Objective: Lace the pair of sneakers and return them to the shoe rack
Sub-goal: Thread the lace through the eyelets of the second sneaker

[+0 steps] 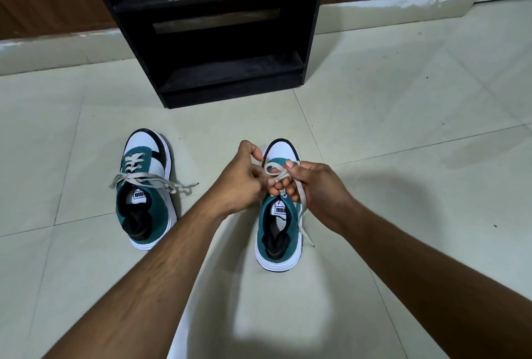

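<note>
Two teal, white and black sneakers stand on the pale tiled floor, toes pointing away from me. The left sneaker (146, 194) is laced, its grey lace tied in a loose bow with ends trailing right. Over the tongue of the right sneaker (277, 220) both my hands work its grey lace (277, 175). My left hand (244, 177) pinches one part of the lace between thumb and fingers. My right hand (313, 186) holds a loop of it, and a loose end (303, 214) hangs down the shoe's right side to the floor.
A black shoe rack (230, 42) with bare shelves stands straight ahead against a brown wooden wall with a white skirting. Pale floor tiles spread all around the shoes.
</note>
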